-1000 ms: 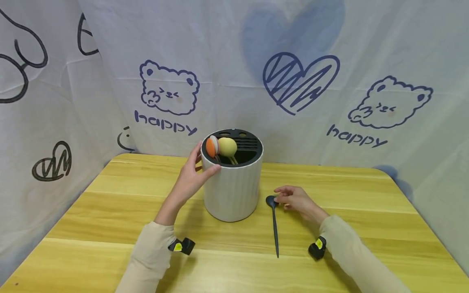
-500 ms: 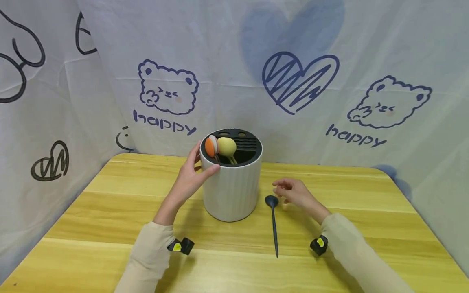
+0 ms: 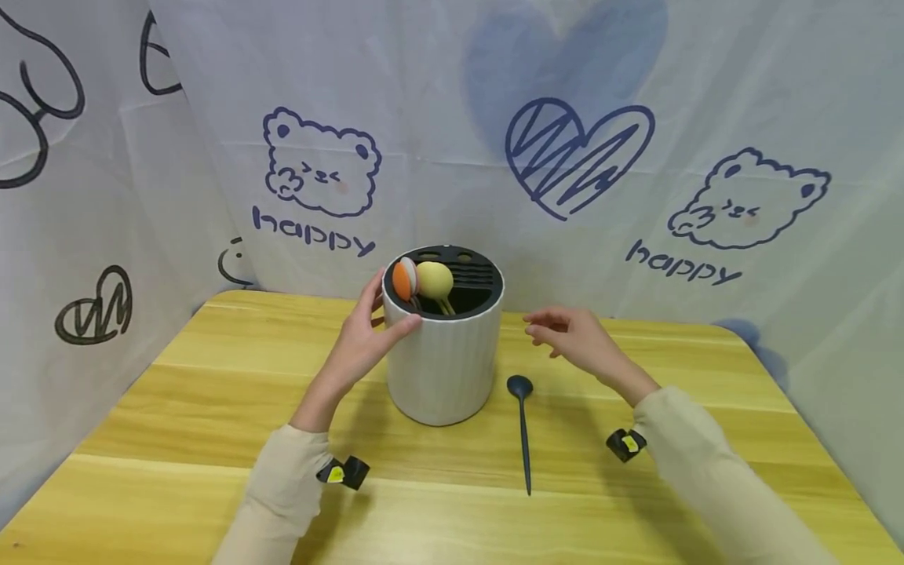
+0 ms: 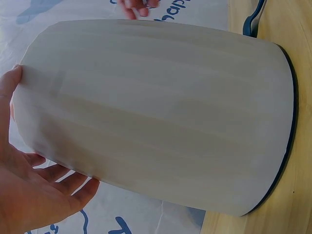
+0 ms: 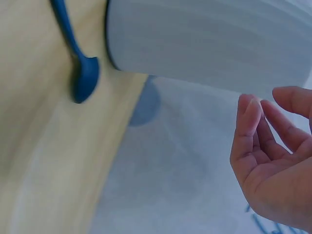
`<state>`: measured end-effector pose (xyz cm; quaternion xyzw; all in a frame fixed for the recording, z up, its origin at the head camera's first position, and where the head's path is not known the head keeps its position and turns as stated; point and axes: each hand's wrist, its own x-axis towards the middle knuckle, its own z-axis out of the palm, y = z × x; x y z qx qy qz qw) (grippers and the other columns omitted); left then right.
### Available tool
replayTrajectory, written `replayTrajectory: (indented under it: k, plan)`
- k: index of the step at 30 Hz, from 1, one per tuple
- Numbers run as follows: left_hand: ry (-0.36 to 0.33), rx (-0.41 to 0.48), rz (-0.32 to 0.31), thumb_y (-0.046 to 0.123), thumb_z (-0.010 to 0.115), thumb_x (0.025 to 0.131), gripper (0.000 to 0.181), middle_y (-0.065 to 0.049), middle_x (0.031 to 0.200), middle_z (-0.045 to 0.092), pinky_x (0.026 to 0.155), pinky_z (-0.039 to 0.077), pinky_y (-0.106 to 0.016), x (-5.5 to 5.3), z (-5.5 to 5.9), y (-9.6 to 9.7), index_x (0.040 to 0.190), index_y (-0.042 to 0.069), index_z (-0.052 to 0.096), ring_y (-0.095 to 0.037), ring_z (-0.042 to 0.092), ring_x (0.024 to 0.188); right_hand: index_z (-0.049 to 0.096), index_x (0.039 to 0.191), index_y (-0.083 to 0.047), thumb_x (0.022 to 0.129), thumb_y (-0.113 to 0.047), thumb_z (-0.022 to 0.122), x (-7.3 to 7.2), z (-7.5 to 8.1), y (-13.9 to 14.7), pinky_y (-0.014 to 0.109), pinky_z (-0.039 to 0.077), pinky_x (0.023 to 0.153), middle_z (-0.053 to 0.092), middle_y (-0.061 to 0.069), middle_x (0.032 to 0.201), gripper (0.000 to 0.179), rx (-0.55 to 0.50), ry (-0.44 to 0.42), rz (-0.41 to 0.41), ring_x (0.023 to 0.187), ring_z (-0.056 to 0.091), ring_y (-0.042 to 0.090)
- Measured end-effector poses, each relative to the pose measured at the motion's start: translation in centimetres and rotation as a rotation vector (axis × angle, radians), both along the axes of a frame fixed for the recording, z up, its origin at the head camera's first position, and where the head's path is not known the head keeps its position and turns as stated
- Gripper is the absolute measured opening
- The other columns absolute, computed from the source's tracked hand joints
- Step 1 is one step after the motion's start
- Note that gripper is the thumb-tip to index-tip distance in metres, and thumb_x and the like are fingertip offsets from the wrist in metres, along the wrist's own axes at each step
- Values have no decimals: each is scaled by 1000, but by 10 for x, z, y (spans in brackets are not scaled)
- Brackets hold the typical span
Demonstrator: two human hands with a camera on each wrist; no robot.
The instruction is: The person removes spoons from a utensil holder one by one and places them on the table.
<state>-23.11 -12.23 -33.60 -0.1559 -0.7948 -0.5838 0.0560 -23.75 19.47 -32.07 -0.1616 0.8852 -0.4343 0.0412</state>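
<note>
A white ribbed utensil holder (image 3: 443,369) with a black slotted top (image 3: 472,299) stands upright on the table. My left hand (image 3: 358,345) grips its upper left side, thumb at the front rim and fingers spread round the side. Out of its top stick an orange-and-white round head (image 3: 403,279) and a pale yellow round head (image 3: 434,281) on thin stems. My right hand (image 3: 577,339) hovers to the right of the holder, fingers loosely bent, holding nothing. Below that hand, a dark blue long-handled spoon (image 3: 524,428) lies on the table, bowl pointing away from me.
The wooden table (image 3: 212,392) reaches back to a white cloth backdrop (image 3: 445,196) printed with bears and hearts. Another cloth side (image 3: 99,220) rises on the left. Each wrist carries a small black camera, such as the left one (image 3: 344,472).
My right hand has left the spoon's bowl and risen up and away from me. The spoon stays on the table. My left hand keeps its place on the holder.
</note>
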Motion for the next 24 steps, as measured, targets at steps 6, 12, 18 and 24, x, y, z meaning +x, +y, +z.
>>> replayTrajectory:
  k: [6, 12, 18, 24]
  plan:
    - [-7, -11, -1, 33, 65, 90, 86, -11, 155, 26, 110, 32, -45, 0, 1, -2, 156, 14, 14, -28, 31, 137, 63, 122, -1, 98, -19, 57, 1, 25, -11, 40, 56, 74, 65, 14, 112, 30, -1, 87, -12, 96, 60, 27]
    - [-13, -2, 4, 33, 65, 90, 86, -11, 154, 28, 110, 31, -45, -1, -2, -4, 156, 13, 14, -28, 32, 137, 65, 121, -4, 98, -19, 58, -3, 48, -31, 34, 54, 71, 65, 9, 112, 28, -9, 164, -27, 95, 58, 24]
    - [-7, 3, 13, 34, 65, 90, 85, -10, 155, 27, 110, 32, -46, -1, -2, -3, 156, 14, 16, -29, 32, 136, 65, 122, -7, 97, -17, 59, -12, 58, -54, 36, 53, 75, 65, 7, 114, 27, -53, 156, -41, 102, 57, 21]
    - [-8, 10, 3, 33, 66, 89, 85, -9, 156, 25, 110, 32, -46, -2, -3, -1, 156, 15, 16, -28, 31, 138, 64, 123, -6, 97, -16, 59, -16, 63, -63, 31, 50, 65, 64, 8, 117, 28, -142, 57, -32, 96, 57, 20]
